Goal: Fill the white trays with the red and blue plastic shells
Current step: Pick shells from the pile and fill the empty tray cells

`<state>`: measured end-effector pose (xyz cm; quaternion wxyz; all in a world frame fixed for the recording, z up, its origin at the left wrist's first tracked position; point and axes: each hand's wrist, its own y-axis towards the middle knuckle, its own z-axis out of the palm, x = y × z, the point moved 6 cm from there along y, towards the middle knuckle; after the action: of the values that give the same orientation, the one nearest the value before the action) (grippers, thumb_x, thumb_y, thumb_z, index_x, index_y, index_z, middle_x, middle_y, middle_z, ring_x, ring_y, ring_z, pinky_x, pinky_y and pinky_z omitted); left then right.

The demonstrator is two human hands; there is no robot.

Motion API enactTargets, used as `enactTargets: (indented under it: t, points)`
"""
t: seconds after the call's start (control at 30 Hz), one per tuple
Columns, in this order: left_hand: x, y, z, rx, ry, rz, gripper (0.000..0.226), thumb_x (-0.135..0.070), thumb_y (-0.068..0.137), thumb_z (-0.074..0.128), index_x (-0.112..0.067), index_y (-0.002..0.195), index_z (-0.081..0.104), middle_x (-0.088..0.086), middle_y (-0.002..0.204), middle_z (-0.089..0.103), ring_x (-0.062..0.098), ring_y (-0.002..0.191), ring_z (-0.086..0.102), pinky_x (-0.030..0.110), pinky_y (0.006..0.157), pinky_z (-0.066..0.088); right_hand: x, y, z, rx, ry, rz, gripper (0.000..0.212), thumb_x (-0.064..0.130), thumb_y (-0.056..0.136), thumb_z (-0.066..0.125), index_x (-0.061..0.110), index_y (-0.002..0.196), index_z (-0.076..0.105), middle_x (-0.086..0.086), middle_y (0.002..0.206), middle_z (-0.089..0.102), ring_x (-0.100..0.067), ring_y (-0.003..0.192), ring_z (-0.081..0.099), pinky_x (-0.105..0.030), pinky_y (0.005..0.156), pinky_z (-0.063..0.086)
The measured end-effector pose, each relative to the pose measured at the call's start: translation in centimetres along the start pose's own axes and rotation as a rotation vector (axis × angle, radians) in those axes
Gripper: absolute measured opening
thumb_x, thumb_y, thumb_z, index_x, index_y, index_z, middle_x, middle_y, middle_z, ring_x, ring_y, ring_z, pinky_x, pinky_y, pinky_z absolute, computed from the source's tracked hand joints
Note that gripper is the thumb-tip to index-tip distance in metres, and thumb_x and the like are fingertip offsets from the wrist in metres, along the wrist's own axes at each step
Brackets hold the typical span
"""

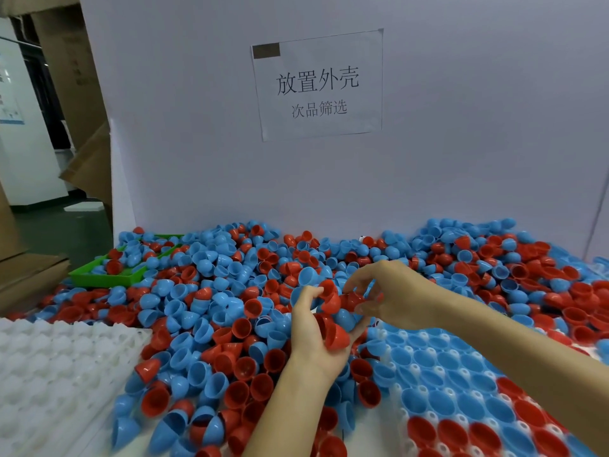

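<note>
Across the desk, seen from the head camera, lies a deep heap of loose shells (211, 311), red and blue mixed, reaching from the white back wall (461, 143) to the near edge. Above the middle of the heap the left hand (321, 334) cups a small clutch of shells, its fingers curled round a red shell (336, 334) and some others packed against the palm. The right hand (392, 295) reaches in from the right side and its fingertips pinch at a red shell on top of that clutch, though exactly which piece it holds is hard to tell.

At the near right corner a white tray (428, 369) is well along: most of its visible pockets hold blue shells open side up, with a cluster of red ones nearest the edge, while a few pockets at its far left end look unfilled. At the near left corner a second white tray (66, 374) shows only bare pockets, so it is not yet begun. Judging by this, roughly half the visible tray work remains, and the heap holds far more than enough.

Toward the far left corner a green tray (99, 275) sits partly buried. A paper sign (318, 84) hangs on the wall.
</note>
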<state>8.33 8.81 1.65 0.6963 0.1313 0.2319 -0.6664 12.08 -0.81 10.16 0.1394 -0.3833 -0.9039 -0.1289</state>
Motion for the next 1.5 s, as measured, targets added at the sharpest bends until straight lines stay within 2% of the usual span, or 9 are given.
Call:
enactTargets:
  t: [0.17,0.4,0.6,0.7,0.8,0.9,1.07,1.27,1.5]
  points:
    - [0.0,0.0,-0.2,-0.050,-0.013,-0.008,0.021,-0.019,0.088,0.061,-0.003,0.102,0.066,0.022,0.100,0.071,0.033,0.087,0.072,0.049,0.076,0.062,-0.4,0.0,-0.5,-0.077,0.045,0.012,0.025,0.019,0.092,0.071,0.023,0.117,0.068,0.006,0.111,0.064,-0.009,0.091,0.064,-0.026,0.084,0.054]
    - [0.0,-0.2,-0.3,-0.104,-0.059,-0.025,0.018,-0.015,0.084,0.065,-0.002,0.096,0.068,0.019,0.089,0.066,0.024,0.064,0.068,0.031,0.053,0.057,-0.9,-0.5,-1.2,-0.115,0.174,0.007,0.017,0.016,0.089,0.072,0.029,0.098,0.066,0.010,0.107,0.066,-0.007,0.085,0.068,-0.029,0.082,0.057]
    - [0.1,-0.5,-0.1,-0.115,-0.064,-0.031,0.013,-0.013,0.088,0.062,-0.002,0.095,0.066,0.017,0.085,0.067,0.020,0.065,0.061,0.022,0.044,0.048,-1.4,-0.8,-0.3,-0.054,0.183,-0.011,0.013,0.021,0.087,0.076,0.029,0.079,0.069,0.011,0.089,0.070,-0.008,0.077,0.069,-0.032,0.079,0.058]
    - [0.2,-0.5,0.0,-0.110,-0.036,-0.032,0.013,-0.013,0.090,0.060,-0.003,0.095,0.065,0.016,0.086,0.068,0.019,0.065,0.062,0.020,0.041,0.044,-1.2,-0.9,0.0,-0.048,0.151,-0.039,0.008,0.021,0.090,0.072,0.029,0.089,0.076,0.015,0.090,0.072,-0.005,0.078,0.069,-0.028,0.079,0.058]
    - [0.3,-0.4,0.0,-0.125,-0.030,-0.034,0.013,-0.013,0.091,0.060,-0.002,0.096,0.066,0.014,0.081,0.067,0.016,0.065,0.060,0.019,0.038,0.041,-1.1,-0.9,-0.1,-0.083,0.094,-0.060,0.016,0.021,0.093,0.069,0.027,0.107,0.075,0.016,0.101,0.070,-0.003,0.075,0.067,-0.019,0.073,0.054]
    - [0.3,-0.4,-0.1,-0.121,-0.017,-0.037,0.013,-0.013,0.091,0.060,-0.002,0.094,0.066,0.013,0.079,0.066,0.016,0.066,0.060,0.019,0.037,0.039,-0.9,-0.9,-0.2,-0.126,0.028,-0.086,0.020,0.018,0.093,0.068,0.026,0.111,0.075,0.017,0.103,0.064,-0.004,0.077,0.065,-0.013,0.068,0.049]
    - [0.4,-0.4,-0.1,-0.107,0.019,-0.053,0.013,-0.015,0.090,0.062,-0.003,0.092,0.067,0.013,0.077,0.068,0.017,0.061,0.062,0.020,0.037,0.040,-0.8,-1.3,-0.5,-0.198,-0.121,-0.107,0.017,0.018,0.094,0.068,0.021,0.110,0.074,0.011,0.105,0.050,-0.004,0.084,0.056,-0.013,0.075,0.046]
    - [0.5,-0.7,0.0,-0.107,0.030,-0.047,0.014,-0.017,0.089,0.066,-0.003,0.092,0.069,0.014,0.085,0.069,0.019,0.061,0.068,0.020,0.037,0.040,0.9,-2.1,-0.2,-0.210,-0.445,-0.128,0.017,0.030,0.100,0.053,0.021,0.105,0.067,0.005,0.110,0.047,-0.011,0.082,0.046,-0.026,0.064,0.050]
    - [0.4,-0.8,0.3,-0.087,0.077,-0.032,0.020,-0.020,0.088,0.071,-0.005,0.101,0.072,0.011,0.089,0.075,0.018,0.069,0.073,0.019,0.041,0.045,1.6,-1.8,0.5,-0.121,-0.602,-0.121,0.021,0.010,0.094,0.051,0.016,0.110,0.063,0.004,0.099,0.037,-0.013,0.079,0.042,-0.029,0.062,0.050]
